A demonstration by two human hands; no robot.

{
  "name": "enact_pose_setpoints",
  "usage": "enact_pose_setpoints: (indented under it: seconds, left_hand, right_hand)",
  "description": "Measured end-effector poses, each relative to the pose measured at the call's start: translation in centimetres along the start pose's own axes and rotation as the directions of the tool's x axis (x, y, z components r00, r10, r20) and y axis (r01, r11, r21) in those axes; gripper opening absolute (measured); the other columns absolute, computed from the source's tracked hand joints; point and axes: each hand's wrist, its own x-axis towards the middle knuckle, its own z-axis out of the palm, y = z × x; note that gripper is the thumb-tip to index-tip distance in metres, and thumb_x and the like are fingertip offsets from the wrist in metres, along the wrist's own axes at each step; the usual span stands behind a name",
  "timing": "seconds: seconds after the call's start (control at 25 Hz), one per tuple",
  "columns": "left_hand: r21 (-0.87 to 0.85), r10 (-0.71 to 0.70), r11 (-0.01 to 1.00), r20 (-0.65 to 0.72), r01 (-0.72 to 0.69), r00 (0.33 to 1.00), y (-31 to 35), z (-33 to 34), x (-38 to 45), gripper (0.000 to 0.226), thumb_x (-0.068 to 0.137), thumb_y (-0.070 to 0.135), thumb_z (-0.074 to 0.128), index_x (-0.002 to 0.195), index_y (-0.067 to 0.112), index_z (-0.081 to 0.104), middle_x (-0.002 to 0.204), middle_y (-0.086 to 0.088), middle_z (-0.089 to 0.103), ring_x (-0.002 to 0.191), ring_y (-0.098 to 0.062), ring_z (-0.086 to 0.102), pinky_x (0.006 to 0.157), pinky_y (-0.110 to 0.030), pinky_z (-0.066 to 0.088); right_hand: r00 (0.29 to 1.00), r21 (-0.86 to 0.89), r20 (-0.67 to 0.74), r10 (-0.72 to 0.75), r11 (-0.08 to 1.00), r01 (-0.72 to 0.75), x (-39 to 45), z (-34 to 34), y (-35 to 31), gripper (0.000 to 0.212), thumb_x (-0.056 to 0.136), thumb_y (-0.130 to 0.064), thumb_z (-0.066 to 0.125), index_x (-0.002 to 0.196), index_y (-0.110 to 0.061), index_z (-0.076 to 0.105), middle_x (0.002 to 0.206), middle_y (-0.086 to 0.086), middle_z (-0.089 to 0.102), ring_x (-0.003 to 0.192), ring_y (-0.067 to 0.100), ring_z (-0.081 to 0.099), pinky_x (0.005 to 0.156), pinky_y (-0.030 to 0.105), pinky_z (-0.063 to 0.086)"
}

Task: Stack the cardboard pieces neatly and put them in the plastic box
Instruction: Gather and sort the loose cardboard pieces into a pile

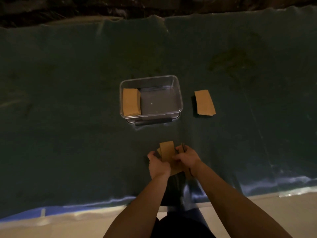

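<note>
1. Both hands close on one bundle of cardboard pieces [167, 152] at 6 o'clock on the dark cloth [68, 100]: the left hand [157, 164] grips its left side, the right hand [186, 158] its right side.
2. The clear plastic box [178, 93] sits open at the centre, toward 12 o'clock from the hands.
3. One cardboard stack [131, 104] lies inside the box against its 9 o'clock wall.
4. Another stack [205, 102] lies on the cloth near the box at 3 o'clock, apart from it.
</note>
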Motion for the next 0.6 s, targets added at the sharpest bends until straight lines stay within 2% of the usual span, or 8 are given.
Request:
enact_pose_setpoints:
  seconds: [0.08, 0.16, 0.2, 0.28, 0.36, 0.44, 0.52, 0.6]
  left_hand:
    - [-0.063, -0.049, 0.997, 0.067, 0.054, 0.996, 0.2, 0.2, 0.7, 0.041, 0.087, 0.005, 0.059, 0.128, 0.012, 0.056, 0.119, -0.015, 0.067, 0.101, -0.029, 0.065, 0.084, -0.039, 0.056]
    - [-0.131, -0.094, 0.985, 0.164, 0.116, 0.982, 0.6, 0.0, 1.3, 0.026, 0.087, 0.002, 0.060, 0.112, 0.009, 0.067, 0.112, -0.017, 0.071, 0.098, -0.031, 0.067, 0.084, -0.040, 0.058]
    - [-0.175, -0.099, 0.975, 0.212, 0.138, 0.972, 0.9, -0.5, 1.6, 0.023, 0.087, -0.001, 0.060, 0.107, 0.009, 0.069, 0.108, -0.017, 0.072, 0.096, -0.031, 0.068, 0.083, -0.040, 0.059]
    - [-0.282, -0.087, 0.943, 0.300, 0.175, 0.950, 1.4, -2.0, 2.1, 0.029, 0.088, -0.006, 0.058, 0.110, 0.010, 0.068, 0.104, -0.014, 0.073, 0.095, -0.029, 0.068, 0.082, -0.040, 0.058]
    - [-0.371, -0.040, 0.905, 0.417, 0.210, 0.908, 1.9, -3.8, 2.6, 0.032, 0.091, -0.006, 0.057, 0.118, 0.008, 0.066, 0.108, -0.012, 0.072, 0.101, -0.028, 0.067, 0.085, -0.041, 0.056]
    - [-0.409, 0.016, 0.882, 0.521, 0.232, 0.854, 2.6, -5.3, 2.8, 0.032, 0.093, -0.004, 0.056, 0.122, 0.007, 0.064, 0.117, -0.014, 0.071, 0.111, -0.030, 0.065, 0.093, -0.044, 0.054]
    - [-0.402, 0.048, 0.888, 0.561, 0.221, 0.826, 3.4, -6.0, 2.7, 0.032, 0.094, -0.003, 0.056, 0.123, 0.008, 0.064, 0.121, -0.014, 0.070, 0.116, -0.031, 0.063, 0.100, -0.048, 0.050]
    - [-0.396, 0.072, 0.897, 0.567, 0.195, 0.821, 4.1, -6.1, 2.2, 0.031, 0.094, -0.003, 0.055, 0.121, 0.010, 0.065, 0.119, -0.013, 0.071, 0.113, -0.029, 0.064, 0.095, -0.044, 0.053]
  right_hand:
    - [0.999, 0.047, 0.014, -0.038, 0.998, 0.038, -0.1, 0.5, -0.2, 0.029, 0.080, -0.006, 0.073, 0.107, -0.013, 0.063, 0.099, 0.008, 0.067, 0.082, 0.018, 0.061, 0.070, 0.032, 0.051]
    - [0.994, 0.051, -0.051, -0.098, 0.994, 0.101, -0.1, 0.7, -0.6, 0.032, 0.081, -0.014, 0.074, 0.110, -0.019, 0.063, 0.102, 0.005, 0.067, 0.090, 0.021, 0.062, 0.076, 0.038, 0.052]
    - [0.990, 0.081, -0.083, -0.114, 0.989, 0.121, -0.1, 0.6, -0.8, 0.033, 0.081, -0.017, 0.074, 0.111, -0.022, 0.062, 0.103, 0.005, 0.067, 0.091, 0.023, 0.062, 0.079, 0.041, 0.053]
    - [0.988, 0.165, -0.096, -0.120, 0.977, 0.135, 0.0, -0.2, -1.2, 0.034, 0.081, -0.022, 0.075, 0.112, -0.027, 0.061, 0.105, 0.008, 0.067, 0.088, 0.024, 0.061, 0.079, 0.042, 0.054]
    - [0.996, 0.308, -0.001, -0.091, 0.948, 0.086, 0.2, -1.0, -1.6, 0.036, 0.080, -0.022, 0.077, 0.113, -0.026, 0.062, 0.111, 0.011, 0.067, 0.090, 0.025, 0.062, 0.081, 0.044, 0.054]
    - [0.982, 0.404, 0.177, -0.061, 0.915, -0.016, 0.2, -1.4, -2.0, 0.039, 0.078, -0.026, 0.079, 0.114, -0.027, 0.064, 0.117, 0.012, 0.067, 0.102, 0.029, 0.064, 0.089, 0.049, 0.052]
    - [0.957, 0.419, 0.285, -0.046, 0.904, -0.082, -0.1, -1.0, -2.5, 0.039, 0.078, -0.027, 0.080, 0.114, -0.027, 0.063, 0.116, 0.011, 0.068, 0.104, 0.033, 0.064, 0.084, 0.050, 0.053]
    - [0.951, 0.447, 0.306, -0.049, 0.889, -0.098, -0.3, -0.5, -3.1, 0.039, 0.080, -0.022, 0.077, 0.116, -0.027, 0.060, 0.115, 0.012, 0.067, 0.103, 0.034, 0.064, 0.075, 0.047, 0.053]
